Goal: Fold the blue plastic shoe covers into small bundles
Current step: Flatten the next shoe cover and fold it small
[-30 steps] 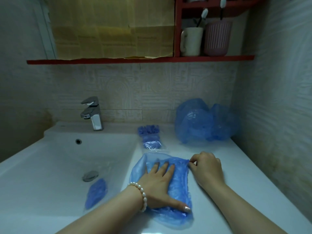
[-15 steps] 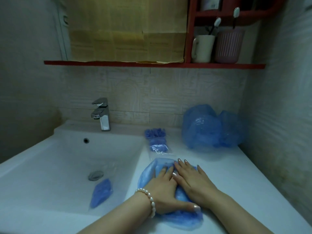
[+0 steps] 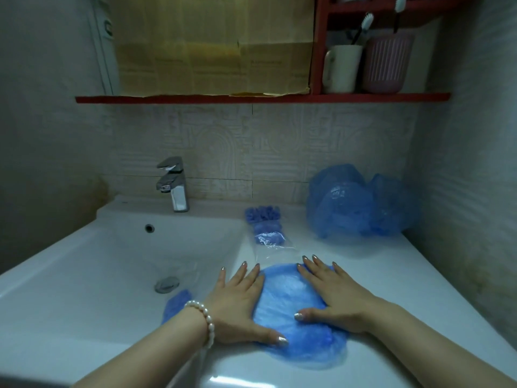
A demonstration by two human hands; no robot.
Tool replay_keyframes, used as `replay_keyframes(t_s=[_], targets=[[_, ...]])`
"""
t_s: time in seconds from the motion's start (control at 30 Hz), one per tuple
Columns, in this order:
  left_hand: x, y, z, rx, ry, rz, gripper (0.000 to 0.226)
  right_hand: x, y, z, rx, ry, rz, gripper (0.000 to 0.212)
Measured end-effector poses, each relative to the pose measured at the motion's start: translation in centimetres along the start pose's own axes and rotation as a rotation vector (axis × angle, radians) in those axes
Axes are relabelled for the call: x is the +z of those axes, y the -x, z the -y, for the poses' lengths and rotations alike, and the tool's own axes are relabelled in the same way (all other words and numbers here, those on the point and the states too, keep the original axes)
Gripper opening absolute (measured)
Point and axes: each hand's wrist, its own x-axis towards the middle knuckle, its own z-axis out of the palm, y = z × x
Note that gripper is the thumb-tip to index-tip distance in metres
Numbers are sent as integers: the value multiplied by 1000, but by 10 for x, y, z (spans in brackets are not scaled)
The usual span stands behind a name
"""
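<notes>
A blue plastic shoe cover (image 3: 291, 309) lies flattened on the white counter right of the basin. My left hand (image 3: 237, 303), fingers straight, presses its left edge, thumb on the near edge. My right hand (image 3: 333, 295) lies flat on its right side, thumb stretched across the middle. A small folded blue bundle (image 3: 174, 305) lies in the basin, partly behind my left wrist. Further small blue bundles (image 3: 264, 221) sit in a clear bag at the counter's back. A loose heap of shoe covers (image 3: 361, 203) is piled in the back right corner.
A chrome tap (image 3: 173, 183) stands behind the white basin (image 3: 84, 270), whose drain (image 3: 167, 284) is near my left hand. A red shelf (image 3: 251, 98) above holds a white mug (image 3: 342, 68) and a pink cup (image 3: 387, 63) with toothbrushes. A tiled wall closes the right side.
My right hand let go of the cover's far edge and laid flat on it. Both hands then slid apart, spreading the cover flat between them.
</notes>
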Motion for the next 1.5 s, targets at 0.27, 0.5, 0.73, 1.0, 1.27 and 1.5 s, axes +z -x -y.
replay_keyframes(t_s=[0.27, 0.5, 0.73, 1.0, 1.27, 1.5], targets=[[-6, 2, 0, 232, 280, -461, 112, -4, 3, -5, -88, -335, -527, 99], [2, -5, -29, 192, 28, -96, 102, 0, 17, 12, -221, -514, -546, 65], [4, -6, -26, 120, 78, -13, 115, -5, 35, 22, -132, -330, -19, 107], [9, 12, -2, 296, 444, -414, 95, -3, 30, 3, -109, -895, -84, 41], [8, 16, -14, 208, 756, -653, 22, -8, 28, 6, 19, -1177, -345, 52], [-20, 1, -13, -142, 1397, -344, 29, -19, 23, 3, 94, -1243, -237, 25]])
